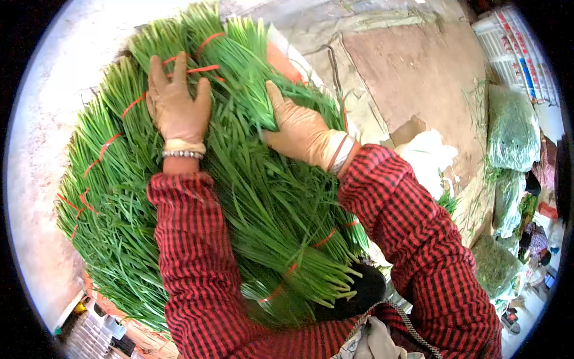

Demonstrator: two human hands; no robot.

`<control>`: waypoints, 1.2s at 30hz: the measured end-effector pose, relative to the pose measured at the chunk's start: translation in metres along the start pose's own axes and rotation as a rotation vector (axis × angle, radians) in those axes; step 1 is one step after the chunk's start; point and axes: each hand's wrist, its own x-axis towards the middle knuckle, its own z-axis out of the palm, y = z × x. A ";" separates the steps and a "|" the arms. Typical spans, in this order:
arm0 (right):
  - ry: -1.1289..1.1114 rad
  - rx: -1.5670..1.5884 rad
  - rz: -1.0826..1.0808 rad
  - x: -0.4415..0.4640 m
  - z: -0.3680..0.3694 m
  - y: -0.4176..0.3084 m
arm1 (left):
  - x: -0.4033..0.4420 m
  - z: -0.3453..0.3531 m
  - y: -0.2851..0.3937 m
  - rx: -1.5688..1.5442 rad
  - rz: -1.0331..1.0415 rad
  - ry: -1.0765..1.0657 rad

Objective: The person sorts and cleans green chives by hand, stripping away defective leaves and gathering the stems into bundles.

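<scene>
You have two hands [178,113] in two gloves [304,133], two checked sleeves [194,239] and one beaded bracelet [182,154]. You can count at least five green bundles [320,272] in one heap [122,251], too overlapped for an exact total, and at least three plastic bags [513,134] at the right.

Left arm [194,245] and right arm [418,221]: extended forward, checked sleeves. Left hand [178,110]: back uppermost, fingers pointing ahead, thumb spread; beaded bracelet [182,154] at wrist. Right hand [304,130]: angled inward, thumb and forefinger parted; pale band [341,152] at wrist.
</scene>
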 end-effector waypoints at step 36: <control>0.717 1.134 1.450 -0.443 0.217 0.293 | -0.208 -0.150 0.152 -0.293 0.751 -0.682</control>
